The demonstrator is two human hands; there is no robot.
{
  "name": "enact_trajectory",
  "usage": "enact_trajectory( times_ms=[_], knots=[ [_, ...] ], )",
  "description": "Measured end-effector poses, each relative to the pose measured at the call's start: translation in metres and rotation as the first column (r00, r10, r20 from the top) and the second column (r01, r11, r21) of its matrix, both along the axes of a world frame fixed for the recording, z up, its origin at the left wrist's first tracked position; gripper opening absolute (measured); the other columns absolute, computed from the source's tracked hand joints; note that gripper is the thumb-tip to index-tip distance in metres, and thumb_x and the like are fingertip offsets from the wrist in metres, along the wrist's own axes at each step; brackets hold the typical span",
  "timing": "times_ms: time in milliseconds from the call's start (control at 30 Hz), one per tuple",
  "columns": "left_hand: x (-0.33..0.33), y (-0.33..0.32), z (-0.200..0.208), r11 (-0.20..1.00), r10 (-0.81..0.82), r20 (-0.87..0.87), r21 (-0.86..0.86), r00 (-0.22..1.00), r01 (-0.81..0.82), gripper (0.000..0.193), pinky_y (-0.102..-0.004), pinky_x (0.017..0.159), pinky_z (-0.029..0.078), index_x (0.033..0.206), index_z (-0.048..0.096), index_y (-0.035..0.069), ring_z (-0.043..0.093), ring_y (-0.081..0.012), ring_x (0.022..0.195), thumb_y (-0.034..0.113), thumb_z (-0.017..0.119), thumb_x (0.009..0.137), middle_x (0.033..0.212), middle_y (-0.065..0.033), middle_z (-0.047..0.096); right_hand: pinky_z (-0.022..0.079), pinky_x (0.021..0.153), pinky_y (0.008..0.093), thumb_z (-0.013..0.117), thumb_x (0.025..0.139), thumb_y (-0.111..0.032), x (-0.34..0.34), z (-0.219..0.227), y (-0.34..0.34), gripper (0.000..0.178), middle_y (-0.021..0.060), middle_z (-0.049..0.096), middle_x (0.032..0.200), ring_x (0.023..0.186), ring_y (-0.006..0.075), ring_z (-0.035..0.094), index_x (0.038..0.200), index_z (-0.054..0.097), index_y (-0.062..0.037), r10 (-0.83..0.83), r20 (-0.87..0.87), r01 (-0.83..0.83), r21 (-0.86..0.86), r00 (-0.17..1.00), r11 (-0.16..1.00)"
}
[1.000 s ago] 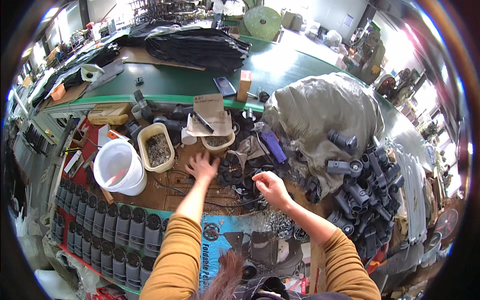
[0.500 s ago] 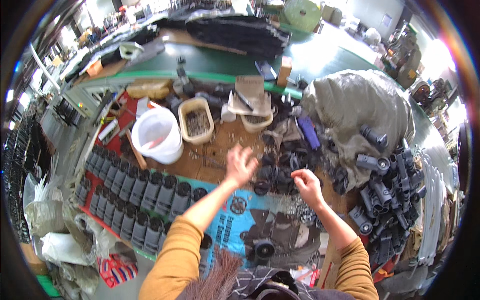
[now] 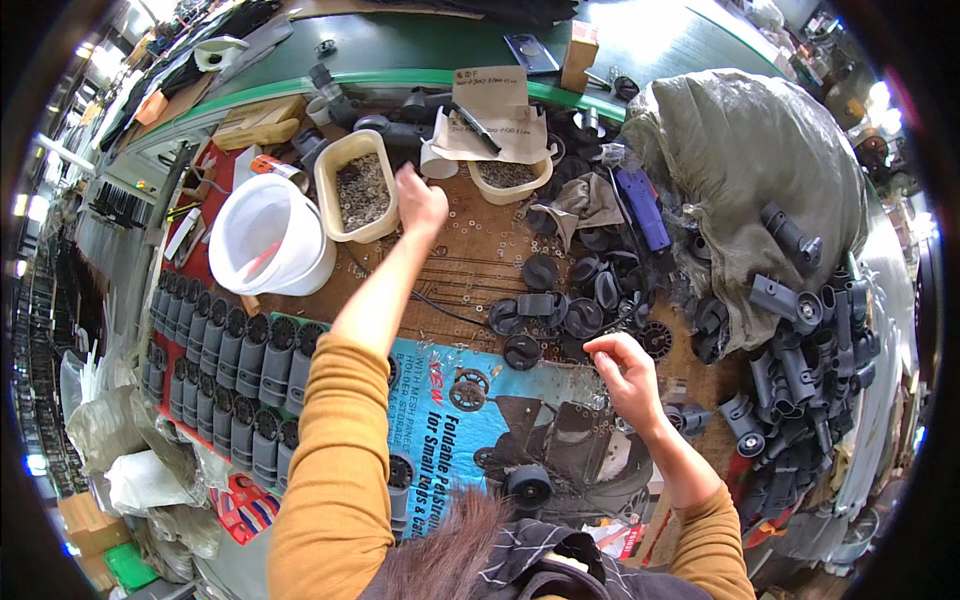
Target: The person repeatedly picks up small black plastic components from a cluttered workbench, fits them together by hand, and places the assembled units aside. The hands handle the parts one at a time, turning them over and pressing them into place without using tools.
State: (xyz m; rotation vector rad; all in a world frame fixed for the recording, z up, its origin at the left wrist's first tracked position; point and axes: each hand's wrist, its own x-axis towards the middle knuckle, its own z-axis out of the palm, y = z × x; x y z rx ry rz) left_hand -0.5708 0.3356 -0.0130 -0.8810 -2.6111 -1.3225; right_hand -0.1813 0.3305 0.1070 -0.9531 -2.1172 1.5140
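Note:
My left hand (image 3: 422,203) is beside the right rim of a cream tub (image 3: 328,190) of small metal parts. Its fingers are curled in, and whatever they hold is hidden. Further right, my right hand (image 3: 628,372) hovers by the edge of a printed blue cardboard sheet (image 3: 425,375), thumb and fingers drawn together; I cannot make out anything between them. Just beyond it lie several black round plastic caps (image 3: 583,318). A dark wheel-like part (image 3: 528,487) rests on the sheet close to my body.
Rows of grey plastic housings (image 3: 233,345) stand at the left, below a white bucket (image 3: 262,235). Another cream tub (image 3: 508,190) sits under a cardboard piece (image 3: 490,95) with a pen. A grey sack (image 3: 750,170) and heaped grey fittings (image 3: 790,370) occupy the right.
My left hand has moved away and to the left, from over the bench middle to the cream tub, and its spread fingers have curled. My right hand stays in about the same place.

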Motion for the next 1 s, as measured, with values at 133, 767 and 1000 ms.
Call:
enact_trajectory(
  times_ms=[133,767,1000],
  knots=[
    [-0.05,0.026,-0.009,0.913,-0.02,0.034,-0.406,0.999,0.033,0.061,-0.0475,0.115,0.015,0.133,0.04,-0.003,0.019,-0.0523,0.135,0.013,0.058,0.077,0.145,-0.0376,0.019,0.045,0.071,0.0259,0.058,0.085,-0.002,-0.002,-0.011,0.002,0.013,0.0054,0.06,0.085,0.077,0.0132,0.056,0.097,0.065,-0.001,0.012,-0.009,-0.012,-0.008,1.0,1.0],
    [0.039,-0.047,0.003,0.881,-0.393,-0.094,-0.322,0.915,0.346,0.035,-0.0446,0.106,0.03,0.114,0.062,0.006,0.042,-0.0351,0.12,0.025,0.059,0.085,0.125,-0.0153,0.054,0.048,0.082,0.0337,0.057,0.083,-0.008,-0.079,-0.037,0.092,0.014,0.0147,0.063,0.102,0.093,0.0289,0.062,0.093,0.064,-0.0004,-0.05,0.042,0.023,0.495,0.998,0.868],
    [0.115,-0.046,0.016,0.671,-0.707,0.074,-0.244,0.704,0.7,0.038,-0.052,0.109,0.026,0.121,0.062,0.013,0.051,-0.0292,0.122,0.033,0.057,0.089,0.127,-0.0146,0.058,0.047,0.092,0.0409,0.047,0.084,-0.008,-0.133,-0.054,0.149,0.023,0.02,0.056,0.121,0.103,0.0368,0.06,0.093,0.063,0.0064,-0.067,0.41,-0.208,0.59,0.91,0.78]
  ],
)
